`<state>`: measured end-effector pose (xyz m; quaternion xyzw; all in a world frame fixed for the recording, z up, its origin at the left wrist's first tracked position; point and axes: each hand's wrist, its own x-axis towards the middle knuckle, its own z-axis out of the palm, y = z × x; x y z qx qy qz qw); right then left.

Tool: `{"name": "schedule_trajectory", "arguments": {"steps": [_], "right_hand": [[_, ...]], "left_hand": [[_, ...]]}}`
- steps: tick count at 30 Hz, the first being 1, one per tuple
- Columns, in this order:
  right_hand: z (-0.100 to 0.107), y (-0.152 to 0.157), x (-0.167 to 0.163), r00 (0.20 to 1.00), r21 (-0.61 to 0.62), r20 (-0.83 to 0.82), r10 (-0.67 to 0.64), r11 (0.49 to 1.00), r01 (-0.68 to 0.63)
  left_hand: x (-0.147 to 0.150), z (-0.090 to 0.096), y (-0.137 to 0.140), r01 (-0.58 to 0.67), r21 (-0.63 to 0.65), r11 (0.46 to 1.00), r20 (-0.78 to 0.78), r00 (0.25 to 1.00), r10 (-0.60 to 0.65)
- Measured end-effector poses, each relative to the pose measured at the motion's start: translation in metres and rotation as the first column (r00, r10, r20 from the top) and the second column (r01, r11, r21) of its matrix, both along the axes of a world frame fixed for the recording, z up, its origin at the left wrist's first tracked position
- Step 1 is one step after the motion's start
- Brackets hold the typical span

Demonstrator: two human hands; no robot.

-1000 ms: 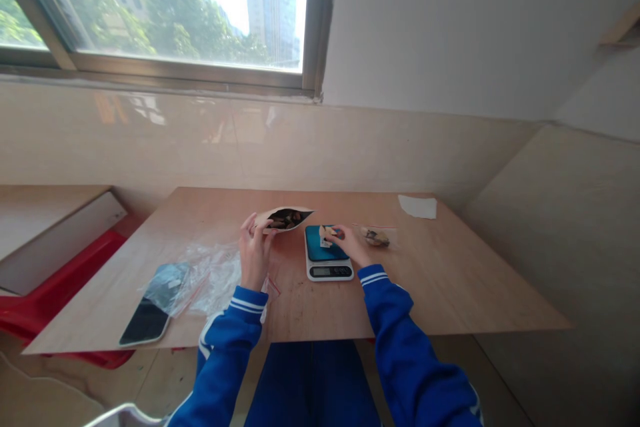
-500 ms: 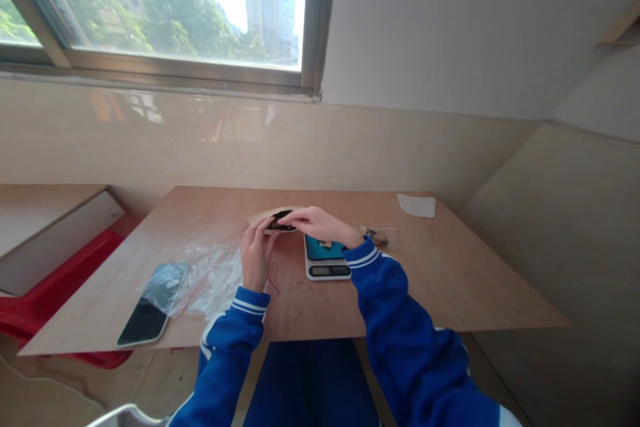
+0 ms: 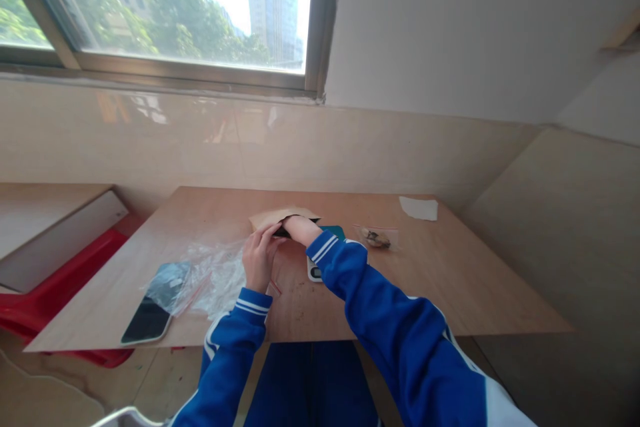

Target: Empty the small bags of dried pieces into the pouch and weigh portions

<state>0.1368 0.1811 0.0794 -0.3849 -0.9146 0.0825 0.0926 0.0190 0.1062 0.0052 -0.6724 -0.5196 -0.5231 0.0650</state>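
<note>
The kraft pouch (image 3: 280, 216) stands on the counter (image 3: 450, 280) just left of the scale (image 3: 315, 271). The left hand (image 3: 259, 255) grasps its mouth; the right hand (image 3: 296, 227) reaches inside, its grip hidden.

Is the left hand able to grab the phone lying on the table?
Probably yes. The phone lies bare on the left hand's side, nothing between, but that hand now holds the brown pouch.
</note>
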Motion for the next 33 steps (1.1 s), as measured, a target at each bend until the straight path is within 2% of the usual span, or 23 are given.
{"name": "schedule_trajectory", "arguments": {"steps": [3, 11, 14, 16, 18, 21, 23, 25, 26, 28, 31, 33], "right_hand": [[0.004, -0.01, 0.003, 0.994, 0.053, 0.085, -0.076, 0.996, 0.071], [0.014, -0.029, 0.017, 0.991, 0.166, 0.122, -0.054, 0.986, 0.033], [0.017, -0.038, 0.026, 0.998, 0.194, 0.059, -0.02, 0.981, 0.008], [0.021, -0.044, 0.038, 0.996, 0.192, -0.087, 0.029, 0.981, -0.012], [0.026, -0.048, 0.056, 0.944, 0.163, -0.322, 0.067, 0.986, -0.014], [0.024, -0.05, 0.091, 0.754, 0.056, -0.656, -0.008, 0.997, 0.059], [0.014, -0.048, 0.113, 0.625, -0.032, -0.771, -0.124, 0.987, 0.157], [-0.006, -0.045, 0.13, 0.581, -0.089, -0.782, -0.224, 0.964, 0.252], [-0.017, -0.044, 0.135, 0.602, -0.095, -0.756, -0.258, 0.952, 0.29], [-0.042, -0.043, 0.139, 0.707, -0.064, -0.648, -0.283, 0.946, 0.319], [-0.075, -0.044, 0.132, 0.892, 0.054, -0.388, -0.231, 0.961, 0.273], [-0.086, -0.046, 0.127, 0.947, 0.11, -0.245, -0.209, 0.964, 0.242]], "left_hand": [[-0.001, 0.0, 0.002, -0.018, 0.019, 1.0, -0.005, 1.0, 0.018], [-0.006, 0.004, 0.004, -0.014, 0.019, 1.0, 0.015, 1.0, 0.013], [-0.007, 0.004, 0.005, 0.018, 0.014, 1.0, 0.028, 0.999, -0.018], [-0.009, 0.004, 0.007, 0.033, 0.012, 0.999, 0.044, 0.998, -0.034], [-0.01, 0.005, 0.009, 0.043, 0.002, 0.999, 0.054, 0.998, -0.043], [-0.012, 0.008, 0.013, 0.038, -0.024, 0.999, 0.074, 0.997, -0.036], [-0.012, 0.01, 0.015, 0.035, -0.04, 0.999, 0.092, 0.995, -0.032], [-0.011, 0.012, 0.015, 0.039, -0.046, 0.998, 0.103, 0.994, -0.034], [-0.011, 0.013, 0.015, 0.04, -0.048, 0.998, 0.105, 0.994, -0.035], [-0.009, 0.014, 0.014, 0.04, -0.053, 0.998, 0.107, 0.994, -0.034], [-0.009, 0.015, 0.013, 0.04, -0.063, 0.997, 0.116, 0.993, -0.033], [-0.009, 0.016, 0.013, 0.042, -0.072, 0.996, 0.121, 0.992, -0.033]]}}
